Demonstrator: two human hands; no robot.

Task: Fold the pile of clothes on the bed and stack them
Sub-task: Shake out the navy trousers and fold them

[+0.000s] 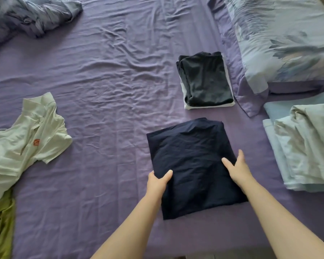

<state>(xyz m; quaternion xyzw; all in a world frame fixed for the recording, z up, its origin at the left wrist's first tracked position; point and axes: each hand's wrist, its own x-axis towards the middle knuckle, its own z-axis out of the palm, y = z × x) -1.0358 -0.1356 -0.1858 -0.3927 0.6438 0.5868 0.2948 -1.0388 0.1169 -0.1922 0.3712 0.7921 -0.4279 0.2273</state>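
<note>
Folded navy garment point(193, 161) gripped between both hands.

Folded navy-blue cloth square point(193, 165) flat on bed, gripped both side edges; black-over-white folded stack point(206, 81) beyond grip; unfolded pale-green polo shirt point(24, 139) far left.

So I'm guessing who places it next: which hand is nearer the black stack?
Right. The right hand holds the navy garment's right edge, below the black stack; the left hand grips its left edge, farther away.
</note>
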